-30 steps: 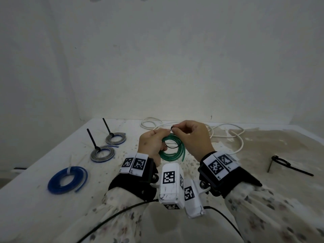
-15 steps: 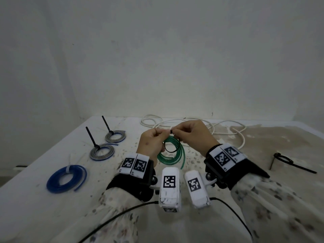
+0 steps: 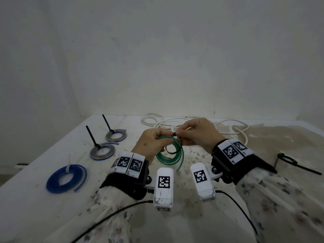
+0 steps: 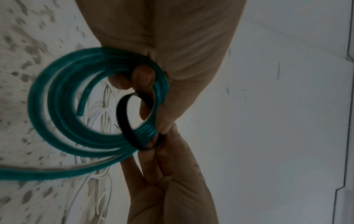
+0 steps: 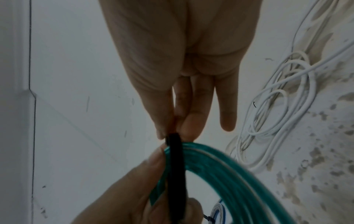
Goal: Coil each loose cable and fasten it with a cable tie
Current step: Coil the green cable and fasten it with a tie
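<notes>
Green coil (image 3: 171, 153) between both hands, black cable tie (image 3: 172, 149) pinched around it

The coiled green plastic cable (image 3: 172, 156) looks smooth and faintly glossy, its sheath ribbed lengthwise (clearest from the wrist views). The black plastic cable tie (image 4: 124, 121) looped round it is matt. The white bench (image 3: 210, 172) is dull, speckled and stained. The loose white plastic cable (image 3: 235, 134) looks smooth.
</notes>
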